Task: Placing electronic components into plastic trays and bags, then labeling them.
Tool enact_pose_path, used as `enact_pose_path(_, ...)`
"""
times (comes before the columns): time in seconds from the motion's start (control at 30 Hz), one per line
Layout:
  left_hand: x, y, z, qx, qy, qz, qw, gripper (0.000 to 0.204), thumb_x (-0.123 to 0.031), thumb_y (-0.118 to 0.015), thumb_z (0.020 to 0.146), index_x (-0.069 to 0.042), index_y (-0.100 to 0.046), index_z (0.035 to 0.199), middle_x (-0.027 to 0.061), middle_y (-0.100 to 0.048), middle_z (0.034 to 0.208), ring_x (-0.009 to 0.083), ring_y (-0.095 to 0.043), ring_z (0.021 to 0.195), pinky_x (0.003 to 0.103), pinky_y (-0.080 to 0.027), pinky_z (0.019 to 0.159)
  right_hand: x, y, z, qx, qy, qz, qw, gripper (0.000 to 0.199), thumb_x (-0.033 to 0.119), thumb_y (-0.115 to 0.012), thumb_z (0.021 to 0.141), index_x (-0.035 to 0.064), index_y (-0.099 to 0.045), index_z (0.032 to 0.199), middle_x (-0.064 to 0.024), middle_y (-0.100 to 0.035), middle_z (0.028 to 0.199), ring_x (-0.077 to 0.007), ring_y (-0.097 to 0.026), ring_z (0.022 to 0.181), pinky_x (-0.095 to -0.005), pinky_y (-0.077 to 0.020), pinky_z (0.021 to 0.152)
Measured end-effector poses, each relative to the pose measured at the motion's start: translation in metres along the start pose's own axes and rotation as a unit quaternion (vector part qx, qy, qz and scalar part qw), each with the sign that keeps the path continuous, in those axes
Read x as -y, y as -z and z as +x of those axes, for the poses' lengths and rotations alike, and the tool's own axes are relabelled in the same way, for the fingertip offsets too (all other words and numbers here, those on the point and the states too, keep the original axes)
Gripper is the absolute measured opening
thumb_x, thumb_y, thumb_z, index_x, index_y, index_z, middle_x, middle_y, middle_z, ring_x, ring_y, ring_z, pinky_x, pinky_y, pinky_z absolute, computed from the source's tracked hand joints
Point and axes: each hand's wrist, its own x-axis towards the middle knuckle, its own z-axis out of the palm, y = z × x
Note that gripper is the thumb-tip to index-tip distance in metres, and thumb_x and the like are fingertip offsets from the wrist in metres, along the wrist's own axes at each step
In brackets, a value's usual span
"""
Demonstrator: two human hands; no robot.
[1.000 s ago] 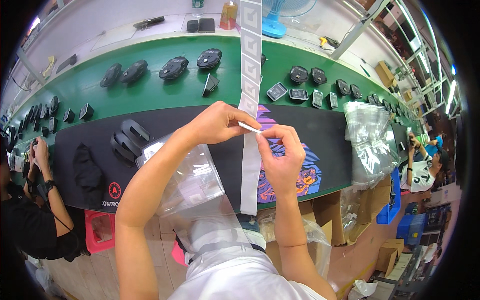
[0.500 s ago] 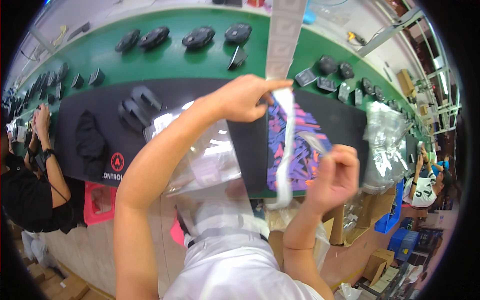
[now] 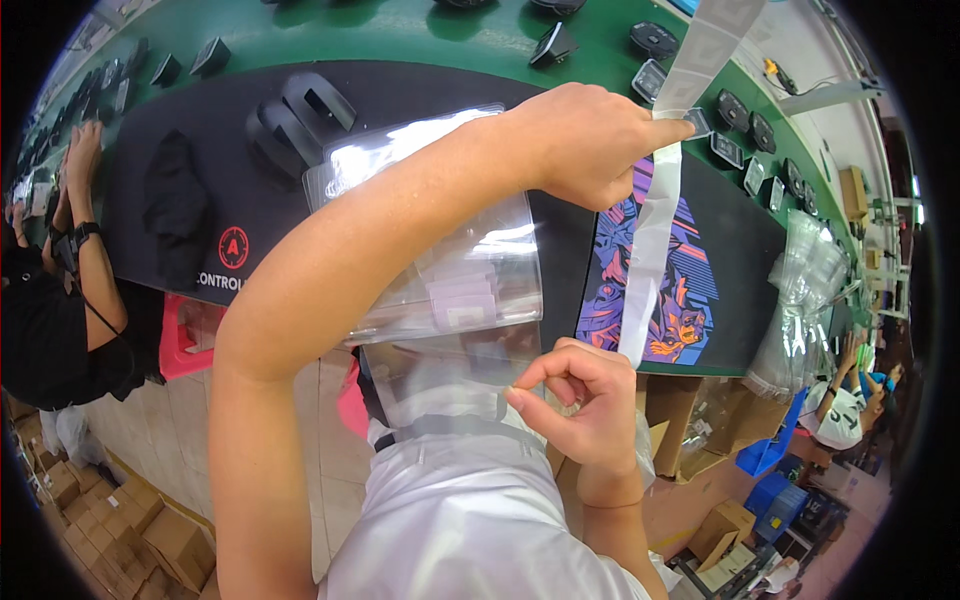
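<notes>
My left hand [image 3: 600, 145] reaches across to the right, closed on a long pale label strip [image 3: 652, 260], its index finger laid over it. From there the strip hangs down past my right wrist. My right hand [image 3: 585, 400] has thumb and index finger pinched together beside a clear plastic sheet or bag [image 3: 425, 375] at the table's front edge. Whatever lies between these fingertips is too small or transparent to make out. Under my left forearm lies a stack of clear plastic bags [image 3: 500, 255] with pale labels. Behind the strip a purple and orange patterned sheet [image 3: 690, 300] rests on the mat.
Curved black parts [image 3: 290, 115] and a black cloth [image 3: 178, 200] lie on the black mat [image 3: 120, 240]. More clear bags [image 3: 800, 300] hang over the right edge, near a cardboard box [image 3: 715, 440]. Several black devices [image 3: 655, 40] stand behind. At left a co-worker's arm [image 3: 95, 270] reaches in.
My right hand has moved left and down, from over the patterned sheet to beside the clear bag. My left hand stays on the strip. The whole view has shifted.
</notes>
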Motion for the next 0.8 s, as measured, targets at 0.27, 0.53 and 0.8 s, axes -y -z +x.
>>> enact_pose_path(0.27,-0.002,-0.002,0.0,-0.005,-0.007,-0.006,1.0,0.067,-0.007,-0.058,0.073,-0.006,-0.052,0.14,0.0191,-0.07,0.095,0.0378,-0.066,0.087,0.048,-0.054,0.071,-0.008,-0.003,0.004,0.022,-0.079,0.036,0.996,0.012,0.004,-0.081,0.072,0.0057,-0.072,0.08,0.0051,-0.038,0.058,-0.0043,-0.031,0.051,-0.0245,-0.0212,0.047)
enact_pose_path(0.53,-0.001,-0.002,0.0,-0.001,-0.001,0.007,1.0,0.065,-0.007,-0.059,0.074,-0.006,-0.053,0.138,0.0182,-0.07,0.092,0.0366,-0.067,0.086,0.048,-0.053,0.07,-0.01,-0.003,0.003,0.031,-0.121,0.063,0.99,0.012,0.004,-0.081,0.071,0.0043,-0.072,0.079,0.0063,-0.041,0.059,-0.0029,-0.03,0.052,-0.0234,-0.0202,0.048)
enact_pose_path(0.8,0.001,-0.001,-0.002,-0.001,-0.003,0.011,1.0,0.065,-0.006,-0.06,0.073,-0.005,-0.053,0.137,0.017,-0.07,0.092,0.036,-0.068,0.085,0.047,-0.054,0.07,-0.01,-0.003,0.005,0.037,-0.135,0.055,0.989,0.011,0.006,-0.081,0.072,0.0041,-0.072,0.079,0.0075,-0.039,0.058,-0.002,-0.029,0.052,-0.023,-0.019,0.048)
